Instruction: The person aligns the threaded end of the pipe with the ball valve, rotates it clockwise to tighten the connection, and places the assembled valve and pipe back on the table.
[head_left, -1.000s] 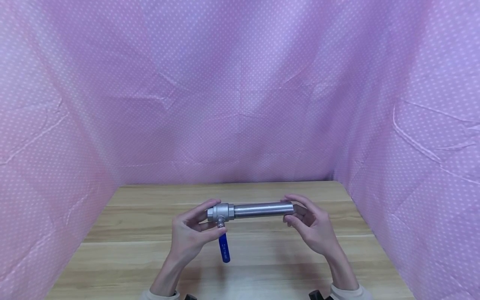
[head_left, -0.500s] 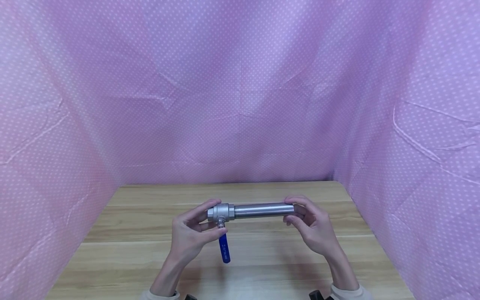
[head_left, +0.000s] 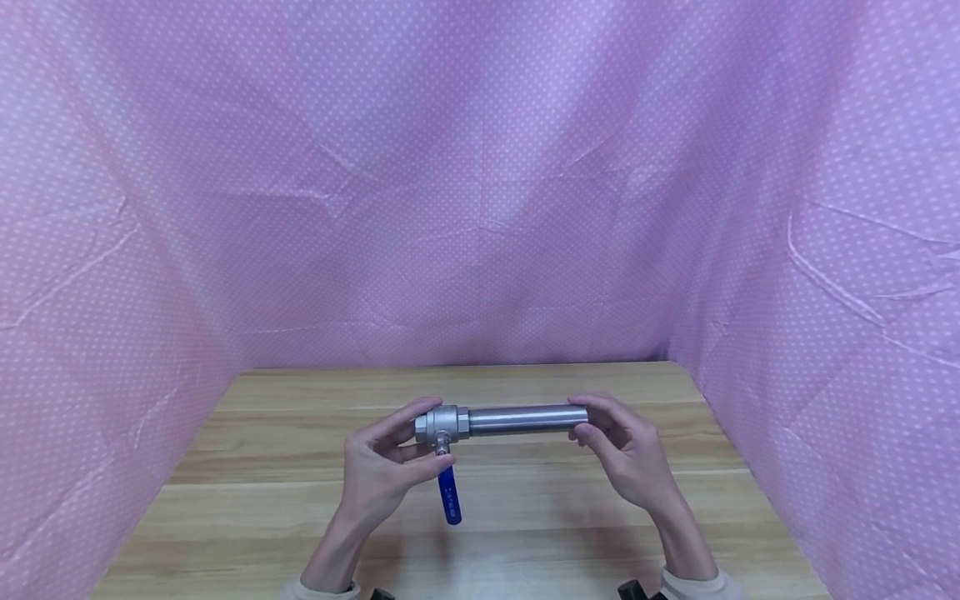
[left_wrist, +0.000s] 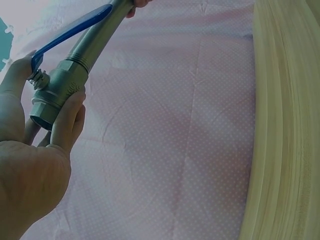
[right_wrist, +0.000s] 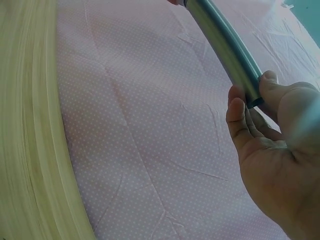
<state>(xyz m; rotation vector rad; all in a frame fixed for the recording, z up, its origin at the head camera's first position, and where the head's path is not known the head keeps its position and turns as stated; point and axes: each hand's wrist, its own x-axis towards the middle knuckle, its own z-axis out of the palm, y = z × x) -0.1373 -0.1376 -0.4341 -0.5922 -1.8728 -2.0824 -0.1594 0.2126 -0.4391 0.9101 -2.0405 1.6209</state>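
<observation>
A silver ball valve with a blue lever handle is joined to a steel pipe; both are held level above the table. My left hand grips the valve body, its thumb against the base of the lever, which points toward me. At the pipe's far right end, my right hand pinches the tube between thumb and fingers. Thread shows on the pipe beside the valve in the left wrist view. The pipe's free end sits among my right fingertips in the right wrist view.
A light wooden table lies beneath the hands. Pink polka-dot cloth hangs at the back and along both sides of it.
My right fingers have shifted slightly around the pipe's end, the thumb moving a little up onto it. The left hand and the valve have stayed almost still.
</observation>
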